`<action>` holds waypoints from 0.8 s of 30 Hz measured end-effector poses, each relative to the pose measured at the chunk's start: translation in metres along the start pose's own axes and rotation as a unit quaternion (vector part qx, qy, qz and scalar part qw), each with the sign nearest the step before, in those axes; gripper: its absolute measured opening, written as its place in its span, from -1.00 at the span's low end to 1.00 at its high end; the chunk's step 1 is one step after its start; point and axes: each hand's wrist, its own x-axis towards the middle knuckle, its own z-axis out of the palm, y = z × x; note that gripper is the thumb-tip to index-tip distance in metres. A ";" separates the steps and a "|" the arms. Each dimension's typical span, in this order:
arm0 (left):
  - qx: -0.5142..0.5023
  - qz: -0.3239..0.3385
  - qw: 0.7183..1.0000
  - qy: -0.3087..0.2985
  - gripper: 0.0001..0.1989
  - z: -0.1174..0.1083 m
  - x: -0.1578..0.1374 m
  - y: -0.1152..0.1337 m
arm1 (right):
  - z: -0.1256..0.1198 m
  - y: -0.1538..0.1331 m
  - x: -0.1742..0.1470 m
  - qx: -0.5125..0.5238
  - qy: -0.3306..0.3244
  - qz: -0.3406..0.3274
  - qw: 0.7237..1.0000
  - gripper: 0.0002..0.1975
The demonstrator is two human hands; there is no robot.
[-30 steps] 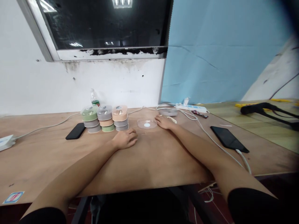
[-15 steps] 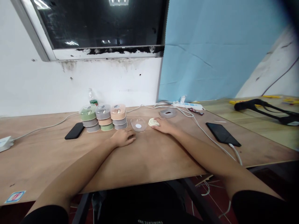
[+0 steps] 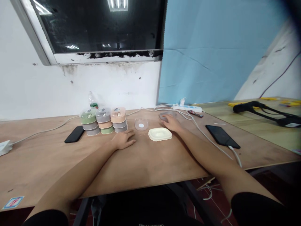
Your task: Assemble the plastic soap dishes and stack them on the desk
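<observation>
While the left hand (image 3: 124, 139) lies loosely curled and empty on the counter (image 3: 145, 166), the nearer right hand (image 3: 171, 123) reaches a grey lid (image 3: 173, 113), seemingly crosswise behind the cream tray (image 3: 160, 134); whether its bent-fingered grip holds, I can't tell.

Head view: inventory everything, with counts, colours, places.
Table: one, brown, centre
Paler tabletop: one, yellowish, right
Window: one, dark, upper left
Sheet: one, blue, upper right
Boxes: nine, green, grey, orange, three stacks left
Bottle: one, clear, behind boxes
Phones: two, black, left and right
Adapter: one, white, far left
Sticker: one, blue-white, front left
Cables: several, white, across table
Power strip: one, white, back
Frame: one, black, far right
Items: several, yellow, far right
Tray: one, cream, centre
Lid: one, clear, left of tray
Grey piece: one, grey, behind tray
Left hand: one, bare, before boxes
Right hand: one, bare, over grey piece
Sleeves: two, black, below
</observation>
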 end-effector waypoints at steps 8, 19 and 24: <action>-0.006 0.055 0.998 0.032 -0.53 -0.005 0.000 0.009 | 0.001 0.019 0.006 -0.106 -0.079 0.062 0.989 -0.40; -0.014 0.094 0.994 0.045 -0.31 -0.013 -0.005 0.007 | 0.025 -0.061 -0.017 -0.085 -0.042 0.054 0.994 -0.55; -0.040 0.150 0.988 -0.002 -0.31 -0.012 -0.003 0.014 | 0.022 -0.086 -0.017 -0.039 0.010 0.050 0.998 -0.57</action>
